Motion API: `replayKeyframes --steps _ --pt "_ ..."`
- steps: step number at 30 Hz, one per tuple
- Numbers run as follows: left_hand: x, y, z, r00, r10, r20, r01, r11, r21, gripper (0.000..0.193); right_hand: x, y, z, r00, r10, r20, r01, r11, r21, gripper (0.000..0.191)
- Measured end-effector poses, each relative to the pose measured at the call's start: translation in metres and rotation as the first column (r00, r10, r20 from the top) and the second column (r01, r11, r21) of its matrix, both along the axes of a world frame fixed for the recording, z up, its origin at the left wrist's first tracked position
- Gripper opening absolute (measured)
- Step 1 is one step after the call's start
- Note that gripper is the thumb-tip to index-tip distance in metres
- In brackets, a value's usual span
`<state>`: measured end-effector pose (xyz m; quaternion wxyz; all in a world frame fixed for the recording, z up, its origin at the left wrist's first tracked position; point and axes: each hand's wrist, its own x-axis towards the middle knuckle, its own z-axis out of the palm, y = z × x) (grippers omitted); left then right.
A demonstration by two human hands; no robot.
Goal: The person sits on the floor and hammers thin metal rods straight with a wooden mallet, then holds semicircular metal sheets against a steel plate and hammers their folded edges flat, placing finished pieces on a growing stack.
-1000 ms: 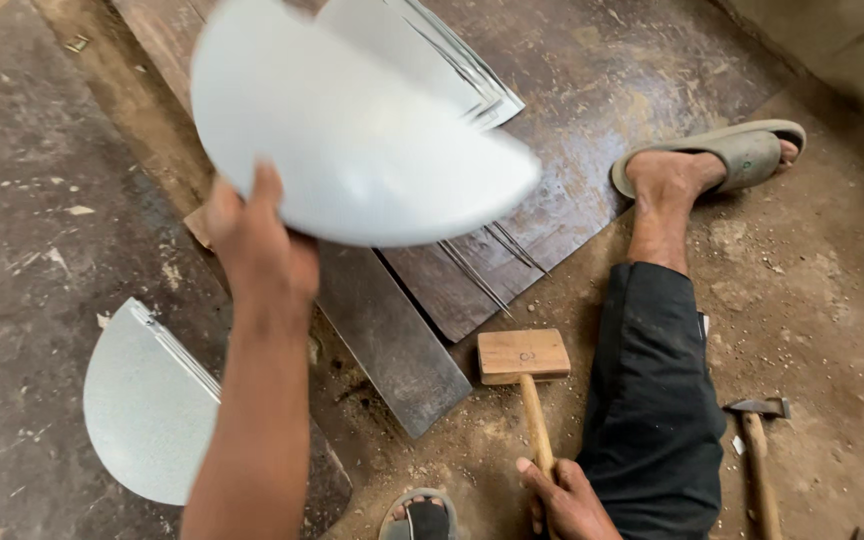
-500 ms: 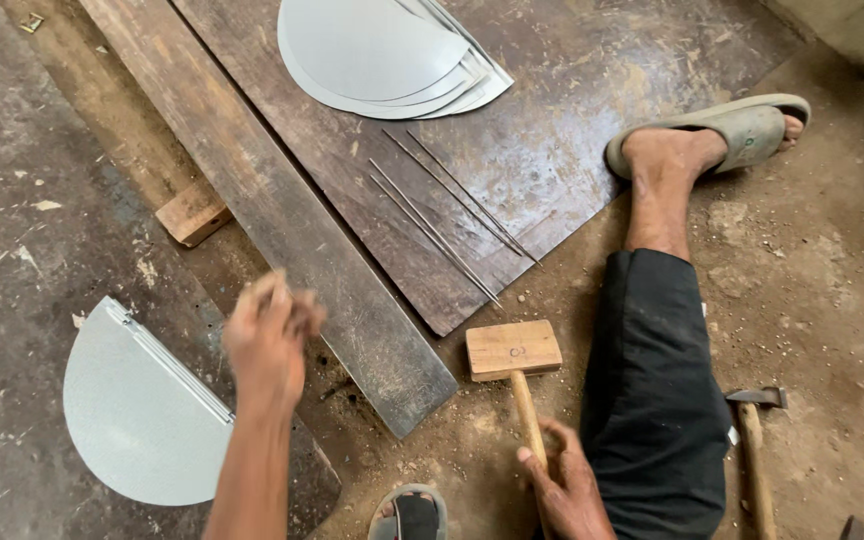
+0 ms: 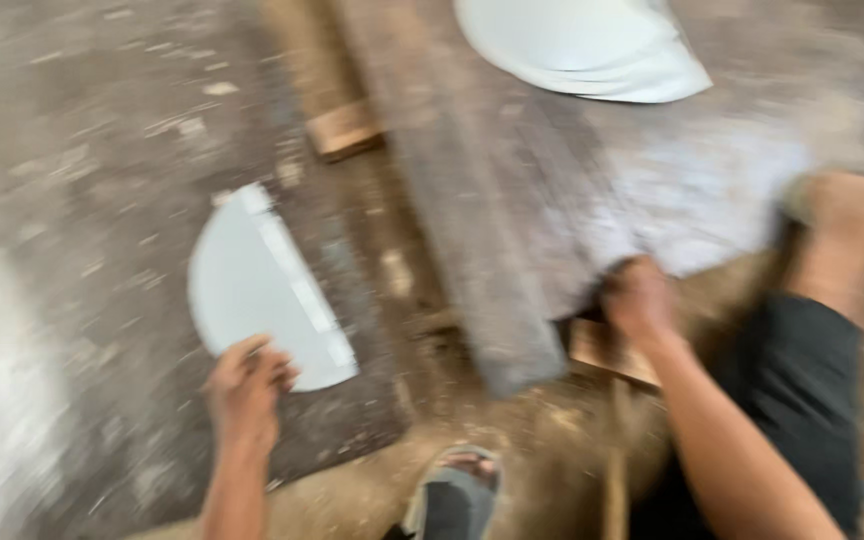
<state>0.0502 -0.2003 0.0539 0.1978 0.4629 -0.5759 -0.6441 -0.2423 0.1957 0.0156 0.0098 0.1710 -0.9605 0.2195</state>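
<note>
The picture is blurry, so small details are hard to see.

The left hand (image 3: 244, 392) is down on the dirty floor (image 3: 72, 200), at the bottom edge of a pale half-round sheet (image 3: 257, 290). The fingers are curled and touch the rim of the sheet. I cannot tell if they have really gripped it or only rest on it. The sheet lies flat on the floor, with its straight edge turned toward the long wooden plank (image 3: 462, 230). The sheet is to the left of the plank and does not touch it.

The right hand (image 3: 637, 300) is at the near end of the plank, on its right side. It rests by the wooden mallet (image 3: 607, 352), whose blocky head pokes out just under the hand. The fingers look bent, but the blur hides whether they have hold of anything.

A small wood block (image 3: 347, 128) sits just left of the plank, farther up. A stack of pale sheets (image 3: 582, 45) lies past the far end of the plank, on the big dark metal plate (image 3: 692, 190) to its right. A leg in dark trousers (image 3: 802, 390) stretches out right of the plank. A foot in a grey sandal (image 3: 455, 490) is below the plank's near end.
</note>
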Motion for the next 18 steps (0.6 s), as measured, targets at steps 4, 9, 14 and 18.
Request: replayKeyframes --steps 4,9,14,18 --pt "-0.022 -0.010 -0.003 0.983 -0.025 0.182 0.061 0.980 -0.191 0.020 0.000 -0.005 -0.009 0.984 -0.102 0.145 0.049 0.943 0.330 0.035" --pt "-0.061 -0.019 -0.015 0.802 -0.049 0.596 0.361 0.834 -0.417 0.028 0.003 -0.011 0.007 0.998 -0.028 0.051 0.015 0.970 0.241 0.027" --pt "-0.102 -0.020 -0.022 0.712 -0.008 0.702 0.421 0.805 -0.418 0.030 -0.007 -0.011 -0.001 0.989 -0.009 0.150 -0.024 0.976 0.218 0.024" --pt "-0.101 -0.026 -0.020 0.752 -0.114 0.649 0.368 0.890 -0.269 0.031 -0.013 0.009 -0.013 0.978 0.012 0.207 -0.074 0.952 0.298 0.024"
